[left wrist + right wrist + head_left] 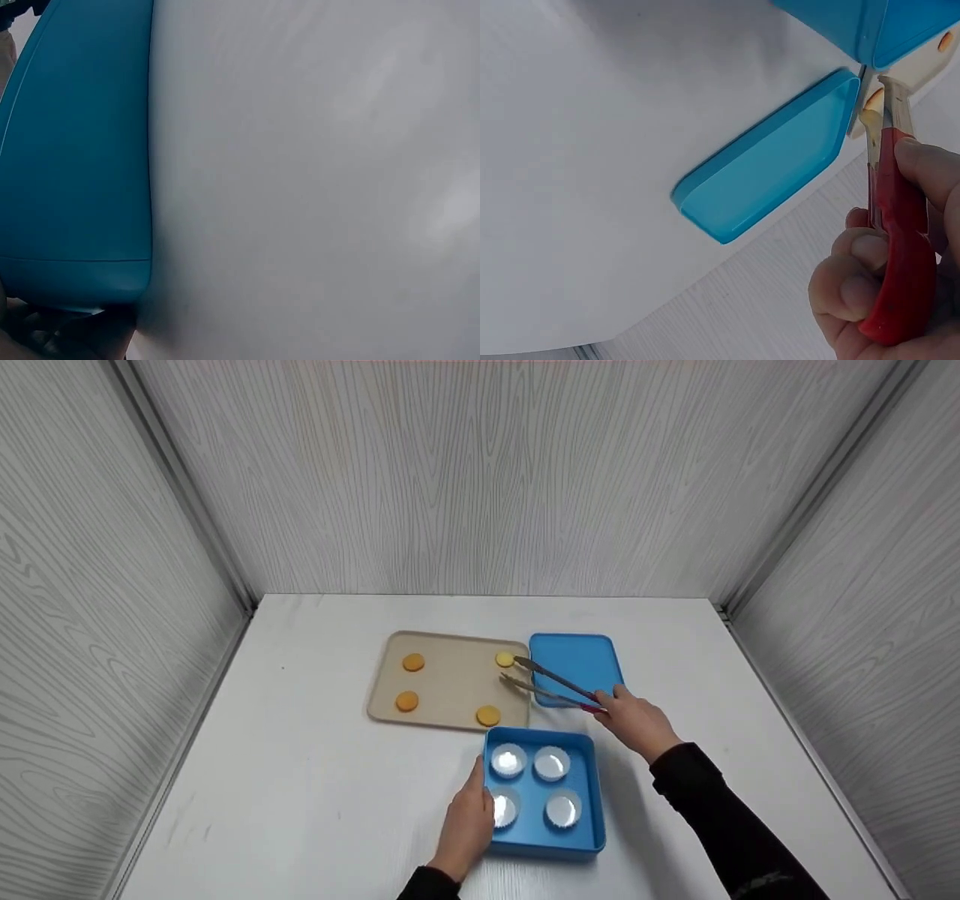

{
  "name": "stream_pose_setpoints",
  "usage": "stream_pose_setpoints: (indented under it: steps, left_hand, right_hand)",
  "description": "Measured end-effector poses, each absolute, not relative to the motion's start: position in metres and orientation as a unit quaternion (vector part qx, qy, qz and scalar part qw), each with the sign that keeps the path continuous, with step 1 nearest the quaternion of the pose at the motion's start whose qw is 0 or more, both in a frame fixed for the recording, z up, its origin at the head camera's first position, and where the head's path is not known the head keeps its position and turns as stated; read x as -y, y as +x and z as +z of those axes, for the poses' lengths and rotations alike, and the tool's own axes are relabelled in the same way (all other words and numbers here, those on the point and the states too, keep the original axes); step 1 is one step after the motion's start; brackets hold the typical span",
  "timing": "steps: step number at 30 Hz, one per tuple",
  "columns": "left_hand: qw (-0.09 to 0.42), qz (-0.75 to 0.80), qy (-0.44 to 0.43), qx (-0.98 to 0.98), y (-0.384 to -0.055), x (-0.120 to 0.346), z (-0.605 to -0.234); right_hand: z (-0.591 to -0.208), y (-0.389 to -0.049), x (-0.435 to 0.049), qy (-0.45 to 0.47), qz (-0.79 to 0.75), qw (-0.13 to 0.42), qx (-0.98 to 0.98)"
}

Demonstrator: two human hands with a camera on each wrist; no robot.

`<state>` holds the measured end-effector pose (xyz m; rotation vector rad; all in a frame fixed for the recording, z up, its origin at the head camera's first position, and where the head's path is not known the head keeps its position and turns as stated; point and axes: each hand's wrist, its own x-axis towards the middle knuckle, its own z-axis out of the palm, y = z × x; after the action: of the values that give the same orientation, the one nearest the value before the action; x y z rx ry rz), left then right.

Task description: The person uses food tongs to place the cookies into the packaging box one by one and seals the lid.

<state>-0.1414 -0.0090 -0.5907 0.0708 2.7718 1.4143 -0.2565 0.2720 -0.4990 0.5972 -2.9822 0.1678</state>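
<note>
My right hand (637, 724) grips red-handled tongs (907, 240). Their metal arms are spread, one tip beside a pale yellow cookie-like disc (505, 659) at the far right of a beige tray (450, 682). Whether that tip touches the disc I cannot tell. At the left side of a deep blue box (525, 840), my left hand (465, 821) holds the wall near the front corner. Inside the box stand several white fluted cups (552, 764). In the left wrist view, the box's outer wall (82, 150) fills the left side and the fingers are mostly hidden.
Three orange-yellow discs lie on the tray: one far left (413, 662), one near left (407, 701), one near right (488, 715). A shallow blue lid (577, 656) lies right of the tray, under the tongs. Wood-grain panels (480, 480) enclose the white table (300, 780).
</note>
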Motion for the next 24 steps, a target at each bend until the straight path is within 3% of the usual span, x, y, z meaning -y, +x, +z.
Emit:
stream_pose_setpoints:
  steps: [5,14,24]
  left_hand:
    - [0.014,0.448,0.021,-0.894,-0.142,0.009,-0.591]
    - [0.028,0.452,0.012,-0.892,-0.143,0.008,-0.592]
    - [0.023,0.449,0.005,-0.893,-0.142,0.006,-0.593]
  right_hand:
    - [-0.496,-0.255,-0.28,0.195,0.06,0.059,0.977]
    - [-0.504,-0.263,-0.28,0.185,0.096,0.03,0.978]
    - [-0.512,-0.27,-0.272,0.208,0.087,0.09,0.97]
